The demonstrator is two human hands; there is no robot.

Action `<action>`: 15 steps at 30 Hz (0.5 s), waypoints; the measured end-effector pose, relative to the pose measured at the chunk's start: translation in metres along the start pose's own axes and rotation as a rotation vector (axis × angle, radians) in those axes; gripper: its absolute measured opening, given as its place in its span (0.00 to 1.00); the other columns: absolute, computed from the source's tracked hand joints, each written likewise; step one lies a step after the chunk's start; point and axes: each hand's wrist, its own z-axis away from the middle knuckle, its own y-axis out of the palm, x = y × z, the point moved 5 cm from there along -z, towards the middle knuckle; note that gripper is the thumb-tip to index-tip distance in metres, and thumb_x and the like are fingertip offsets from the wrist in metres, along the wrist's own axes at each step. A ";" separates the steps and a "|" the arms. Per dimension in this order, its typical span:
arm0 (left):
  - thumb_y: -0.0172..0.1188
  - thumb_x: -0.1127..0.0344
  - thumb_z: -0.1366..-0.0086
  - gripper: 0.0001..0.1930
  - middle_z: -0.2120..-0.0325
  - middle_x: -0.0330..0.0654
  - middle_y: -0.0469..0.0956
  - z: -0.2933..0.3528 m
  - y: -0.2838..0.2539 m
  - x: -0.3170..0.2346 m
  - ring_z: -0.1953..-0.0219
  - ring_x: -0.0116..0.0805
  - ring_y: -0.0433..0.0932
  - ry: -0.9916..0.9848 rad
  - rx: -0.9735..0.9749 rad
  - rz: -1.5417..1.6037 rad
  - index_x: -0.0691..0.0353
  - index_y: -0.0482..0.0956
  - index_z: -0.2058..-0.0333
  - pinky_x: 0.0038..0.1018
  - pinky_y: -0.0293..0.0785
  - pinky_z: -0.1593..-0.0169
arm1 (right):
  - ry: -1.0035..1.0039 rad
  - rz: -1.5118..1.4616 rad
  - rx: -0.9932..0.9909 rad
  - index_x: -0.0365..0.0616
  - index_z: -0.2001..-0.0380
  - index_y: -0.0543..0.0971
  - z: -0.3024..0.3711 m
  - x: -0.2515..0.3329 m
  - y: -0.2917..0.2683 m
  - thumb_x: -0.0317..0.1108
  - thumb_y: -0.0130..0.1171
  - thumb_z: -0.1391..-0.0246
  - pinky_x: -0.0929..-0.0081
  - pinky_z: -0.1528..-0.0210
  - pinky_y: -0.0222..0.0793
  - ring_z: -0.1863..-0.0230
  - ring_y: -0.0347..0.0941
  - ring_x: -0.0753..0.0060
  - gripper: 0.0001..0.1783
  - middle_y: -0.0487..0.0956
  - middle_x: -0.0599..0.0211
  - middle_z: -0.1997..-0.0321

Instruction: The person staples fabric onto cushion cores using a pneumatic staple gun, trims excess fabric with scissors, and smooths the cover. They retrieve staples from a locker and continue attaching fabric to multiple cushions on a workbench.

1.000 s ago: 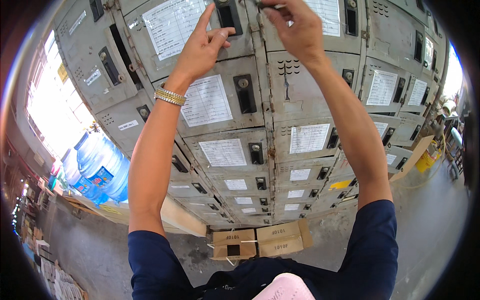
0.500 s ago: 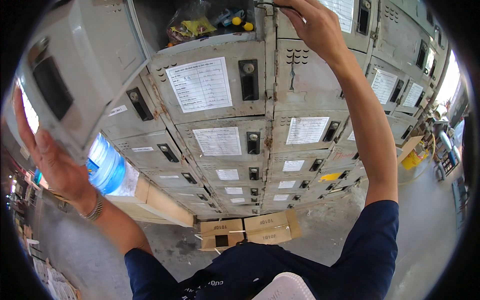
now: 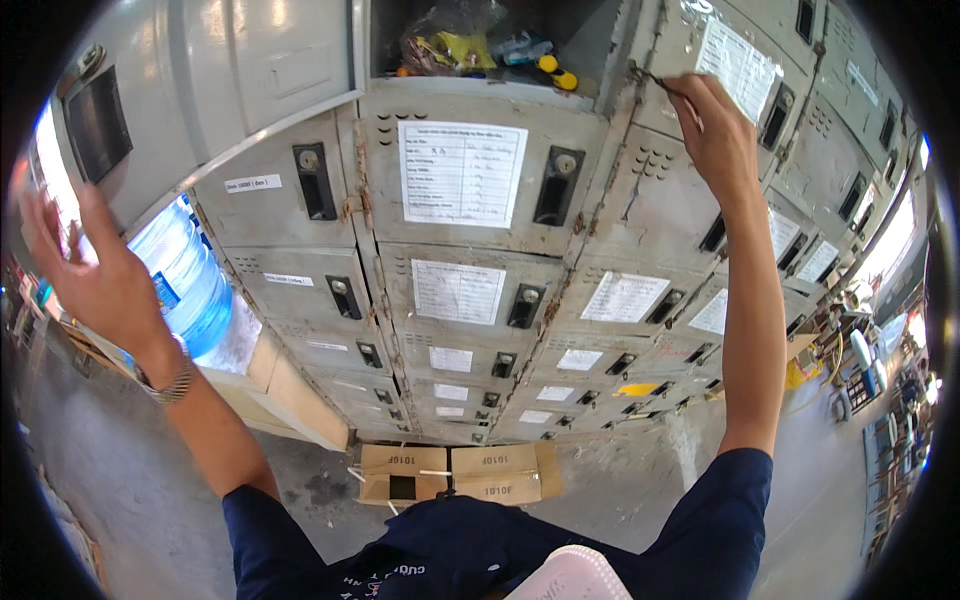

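Between the hands I see an open locker (image 3: 592,50); the left hand (image 3: 105,285) is spread, the right hand (image 3: 724,140) pinches something dark (image 3: 652,77).

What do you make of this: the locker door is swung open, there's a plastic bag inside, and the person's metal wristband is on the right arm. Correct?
Not quite: the head view shows the metal wristband on the left arm. The locker door is swung open, with a plastic bag inside.
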 end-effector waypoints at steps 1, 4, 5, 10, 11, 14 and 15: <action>0.59 0.65 0.27 0.26 0.42 0.57 0.75 0.003 -0.005 -0.012 0.38 0.47 0.74 0.132 -0.079 0.063 0.70 0.67 0.35 0.39 0.71 0.37 | 0.029 -0.002 0.028 0.49 0.56 0.82 0.001 0.005 -0.003 0.29 0.62 0.40 0.62 0.60 0.78 0.59 0.80 0.52 0.09 0.82 0.68 0.57; 0.52 0.70 0.27 0.24 0.42 0.61 0.74 0.002 -0.015 -0.052 0.39 0.52 0.75 0.431 -0.122 0.144 0.75 0.64 0.36 0.44 0.72 0.37 | 0.065 -0.107 0.033 0.47 0.55 0.83 -0.011 0.036 -0.012 0.34 0.66 0.41 0.64 0.57 0.78 0.57 0.81 0.54 0.11 0.82 0.65 0.56; 0.49 0.71 0.27 0.24 0.41 0.61 0.73 0.000 -0.022 -0.068 0.39 0.53 0.75 0.516 -0.017 0.053 0.75 0.63 0.36 0.45 0.72 0.36 | 0.041 -0.206 0.000 0.46 0.54 0.83 -0.025 0.060 -0.014 0.36 0.67 0.42 0.64 0.56 0.77 0.56 0.81 0.55 0.13 0.82 0.64 0.55; 0.41 0.70 0.26 0.22 0.40 0.60 0.71 0.022 0.000 -0.100 0.37 0.55 0.73 0.794 0.118 0.243 0.76 0.65 0.38 0.51 0.70 0.33 | 0.194 -0.411 0.402 0.37 0.40 0.77 -0.101 0.094 0.087 0.69 0.66 0.48 0.62 0.50 0.80 0.49 0.82 0.51 0.47 0.81 0.44 0.44; 0.41 0.70 0.26 0.22 0.40 0.60 0.71 0.017 -0.004 -0.096 0.37 0.56 0.72 0.777 0.152 0.219 0.75 0.66 0.38 0.52 0.69 0.33 | 0.223 -0.266 0.486 0.34 0.39 0.76 -0.123 0.089 0.121 0.74 0.65 0.51 0.61 0.47 0.79 0.46 0.80 0.49 0.54 0.78 0.42 0.41; 0.40 0.69 0.25 0.21 0.37 0.59 0.68 0.014 -0.012 -0.072 0.33 0.59 0.68 0.628 0.284 0.034 0.73 0.66 0.38 0.55 0.66 0.32 | 0.472 -0.216 0.720 0.44 0.35 0.74 -0.164 0.074 0.200 0.82 0.59 0.55 0.60 0.44 0.78 0.45 0.80 0.44 0.58 0.74 0.47 0.33; 0.40 0.69 0.25 0.21 0.36 0.59 0.67 0.017 -0.015 -0.066 0.32 0.61 0.66 0.608 0.284 -0.012 0.72 0.66 0.38 0.57 0.65 0.31 | 0.500 -0.291 0.785 0.44 0.34 0.74 -0.170 0.075 0.215 0.79 0.59 0.52 0.59 0.44 0.78 0.45 0.80 0.44 0.56 0.73 0.47 0.32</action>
